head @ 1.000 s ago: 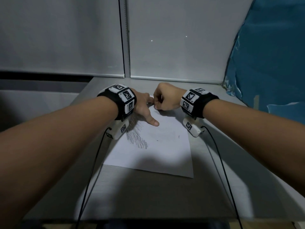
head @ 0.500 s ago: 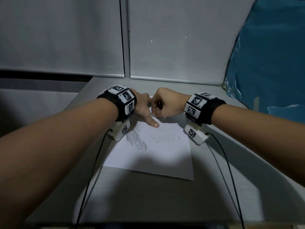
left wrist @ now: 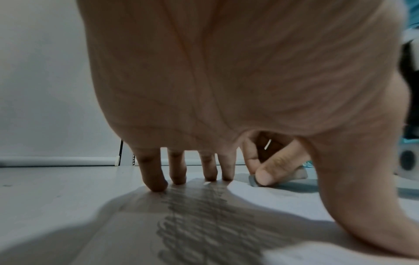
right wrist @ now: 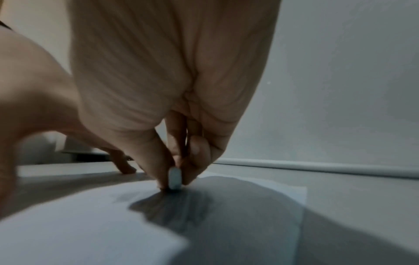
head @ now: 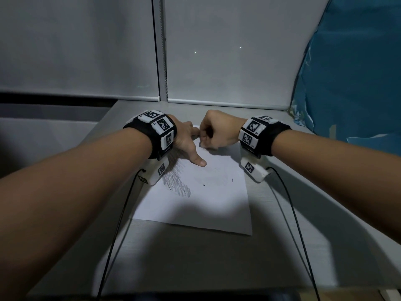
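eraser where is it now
Right wrist view, centre: the eraser, pinched in the right hand, touches the paper at its far end beside the left hand.

The left hand (left wrist: 226,80) fills the top, its fingertips (left wrist: 156,182) pressed down at the far edge of the paper (left wrist: 283,202), thumb planted at the right. Grey pencil scribble (left wrist: 204,224) runs beneath the palm. Beyond, the right hand (left wrist: 272,166) pinches what looks like a small eraser (left wrist: 300,174) (grey, blurred) against the sheet.

A small pale eraser (right wrist: 175,178) is pinched on edge beneath the right hand (head: 217,132) and pressed onto a white sheet of paper (head: 195,203) (pencil-scribbled), which is held flat under the left hand (head: 186,142).
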Available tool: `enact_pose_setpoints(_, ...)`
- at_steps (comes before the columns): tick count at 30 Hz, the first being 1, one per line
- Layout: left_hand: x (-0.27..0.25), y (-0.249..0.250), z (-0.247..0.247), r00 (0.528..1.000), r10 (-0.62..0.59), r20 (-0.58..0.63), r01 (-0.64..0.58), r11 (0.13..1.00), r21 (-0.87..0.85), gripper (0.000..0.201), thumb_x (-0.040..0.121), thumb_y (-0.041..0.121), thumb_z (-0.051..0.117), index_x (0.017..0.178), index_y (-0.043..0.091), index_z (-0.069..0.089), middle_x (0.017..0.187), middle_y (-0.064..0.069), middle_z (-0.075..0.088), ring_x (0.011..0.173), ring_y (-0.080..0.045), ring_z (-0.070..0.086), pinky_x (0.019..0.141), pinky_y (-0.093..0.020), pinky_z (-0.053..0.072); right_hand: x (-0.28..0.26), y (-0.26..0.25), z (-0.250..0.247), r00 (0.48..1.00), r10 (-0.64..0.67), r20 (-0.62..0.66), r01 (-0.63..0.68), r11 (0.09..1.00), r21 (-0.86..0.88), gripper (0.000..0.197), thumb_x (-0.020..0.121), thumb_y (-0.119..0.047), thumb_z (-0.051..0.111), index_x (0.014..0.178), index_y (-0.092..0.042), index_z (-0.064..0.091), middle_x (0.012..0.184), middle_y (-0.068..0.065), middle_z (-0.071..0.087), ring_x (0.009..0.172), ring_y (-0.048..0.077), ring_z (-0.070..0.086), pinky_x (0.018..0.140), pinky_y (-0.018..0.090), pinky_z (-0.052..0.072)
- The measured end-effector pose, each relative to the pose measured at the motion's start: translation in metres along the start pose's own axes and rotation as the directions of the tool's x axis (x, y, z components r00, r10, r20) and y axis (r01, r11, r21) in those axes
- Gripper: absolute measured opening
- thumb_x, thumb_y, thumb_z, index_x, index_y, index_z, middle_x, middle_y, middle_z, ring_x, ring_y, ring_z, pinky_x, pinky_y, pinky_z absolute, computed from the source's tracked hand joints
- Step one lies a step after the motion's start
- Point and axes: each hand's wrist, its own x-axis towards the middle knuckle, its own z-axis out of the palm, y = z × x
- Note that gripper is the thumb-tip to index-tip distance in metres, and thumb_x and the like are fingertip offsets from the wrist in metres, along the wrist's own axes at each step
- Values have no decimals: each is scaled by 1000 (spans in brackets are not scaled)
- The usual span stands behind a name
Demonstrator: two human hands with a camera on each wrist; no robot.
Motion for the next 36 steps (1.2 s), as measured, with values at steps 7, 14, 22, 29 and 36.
enact_pose_setpoints(7, -1, 2, -2, 1000, 1, 19, -1, 1000, 15, 116, 61, 85, 68, 156, 50, 12, 162, 4, 16, 148, -28, 25, 112, -46, 28, -5, -5, -1, 998, -24, 58, 24, 1000, -5, 12, 81, -18, 73, 71, -12, 74, 59, -1, 71, 62, 21, 69, 69, 42, 64)
enact_pose_setpoints(14, -1, 3, -2, 1000, -7, 22, 7, 1000, 10, 119, 61, 85, 68, 156, 52, 5, 163, 4, 13, 150, -28, 22, 113, -47, 28, -1, 6, -5, 999, 41, -5, -41, 999, -26, 11, 82, -20, 76, 75, -12, 77, 71, 2, 76, 74, 23, 72, 77, 42, 64)
enact_pose_setpoints(22, 1, 4, -2, 1000, -1, 16, 1, 1000, -7, 113, 65, 79, 72, 158, 44, 16, 159, 1, 19, 147, -28, 27, 111, -43, 30, -13, -8, 2, 996, -68, 55, 68, 998, 10, 10, 82, -16, 75, 74, -10, 74, 65, 2, 73, 58, 12, 63, 62, 29, 56)
enact_pose_setpoints(29, 3, 5, -2, 999, -9, 34, 9, 1000, 1, 123, 59, 84, 70, 157, 50, 3, 159, 4, 16, 149, -29, 24, 110, -47, 31, -2, 19, 1, 996, 62, -59, -65, 997, -45, 15, 82, -17, 73, 67, -18, 71, 61, -9, 67, 59, 7, 62, 60, 25, 52)
enact_pose_setpoints(36, 4, 3, -2, 999, -13, 40, 12, 1000, 15, 124, 56, 88, 69, 156, 52, 6, 159, 4, 17, 148, -29, 26, 109, -48, 32, -9, 13, 0, 1000, -16, 19, 17, 1000, -25, 14, 86, -19, 76, 74, -13, 74, 61, -7, 69, 51, -4, 58, 54, 9, 41)
